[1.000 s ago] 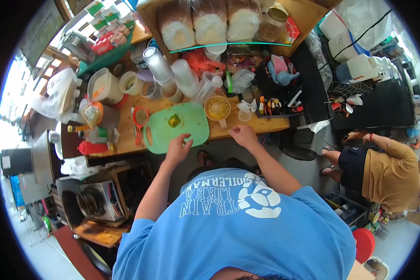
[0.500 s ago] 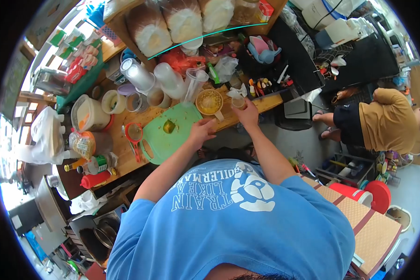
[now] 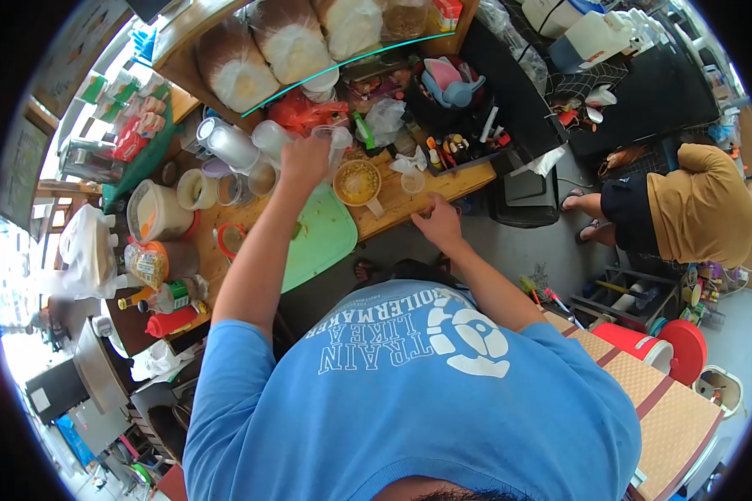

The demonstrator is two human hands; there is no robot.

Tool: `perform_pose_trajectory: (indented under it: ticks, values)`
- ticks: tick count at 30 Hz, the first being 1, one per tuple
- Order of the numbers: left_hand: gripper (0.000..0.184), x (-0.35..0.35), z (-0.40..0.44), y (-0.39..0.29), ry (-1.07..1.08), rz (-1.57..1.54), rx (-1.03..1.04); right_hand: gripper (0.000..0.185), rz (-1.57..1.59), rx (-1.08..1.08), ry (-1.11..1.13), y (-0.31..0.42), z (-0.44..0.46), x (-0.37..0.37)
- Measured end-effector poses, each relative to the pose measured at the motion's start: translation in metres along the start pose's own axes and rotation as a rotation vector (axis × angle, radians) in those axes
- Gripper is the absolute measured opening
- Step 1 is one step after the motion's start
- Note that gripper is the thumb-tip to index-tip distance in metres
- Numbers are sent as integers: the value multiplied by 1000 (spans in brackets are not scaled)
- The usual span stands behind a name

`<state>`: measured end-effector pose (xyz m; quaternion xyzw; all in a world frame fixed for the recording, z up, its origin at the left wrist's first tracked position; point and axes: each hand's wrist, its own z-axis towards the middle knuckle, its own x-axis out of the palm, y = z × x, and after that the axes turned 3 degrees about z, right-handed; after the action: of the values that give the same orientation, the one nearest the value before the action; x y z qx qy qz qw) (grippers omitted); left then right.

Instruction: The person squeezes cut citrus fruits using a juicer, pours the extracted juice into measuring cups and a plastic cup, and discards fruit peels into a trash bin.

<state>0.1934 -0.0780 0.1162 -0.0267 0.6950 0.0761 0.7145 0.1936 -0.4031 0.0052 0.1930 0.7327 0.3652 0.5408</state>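
Note:
My left hand [image 3: 307,160] reaches over the green cutting board [image 3: 330,242] to the clear plastic cups [image 3: 336,138], and its fingertips are hidden. At the table's front edge my right hand [image 3: 439,224] has its fingers apart and holds nothing. Just beyond it stands a small clear cup [image 3: 413,181]. Between my hands is a strainer [image 3: 358,180] with yellowish pulp in it, over a vessel with a handle. A green piece of fruit or peel [image 3: 297,230] lies on the board, partly covered by my left forearm.
More stacked cups [image 3: 230,146], tubs [image 3: 157,210] and bottles [image 3: 175,294] stand to the left. Bagged bread loaves [image 3: 295,46] fill the shelf above. A black tray of utensils [image 3: 464,150] is at the right. Another person [image 3: 693,204] stands further right.
My left hand has gone from beside the strainer up to the plastic cups. My right hand has let go of the small cup, now on the table, and drawn back to the edge.

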Motion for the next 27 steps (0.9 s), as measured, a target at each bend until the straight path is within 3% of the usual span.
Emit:
perform_pose_trajectory:
  ticks: [4, 6, 8, 11, 13, 17, 19, 22, 27]
  values:
    - [19, -17, -7, 6, 35, 110, 122, 52, -1, 3, 176, -16, -16, -13]
    - [19, -35, -24, 3, 57, 99, 87, 48, -35, -20, 429, -15, -16, -19]
    - [19, -62, -48, -2, 79, 90, 48, 45, -13, -84, 459, 17, -13, -34]
    - [18, -108, -88, -14, 37, -28, -78, 45, 148, -276, 342, 77, -1, -48]
    - [16, -126, -111, -22, -77, -288, -71, 59, 263, -330, 359, 115, 13, -54]
    - [17, -146, -138, -48, -51, -647, -110, 70, 446, -480, 449, 144, 38, -46]
    - [17, -147, -146, -56, 22, -811, -189, 75, 752, -236, 1005, 142, 50, -42]
    - [15, -136, -158, -59, -13, -931, -231, 76, 730, -126, 1175, 131, 44, -53]
    - [16, -113, -178, -65, 28, -1052, -272, 80, 682, -125, 1341, 73, 27, -58]
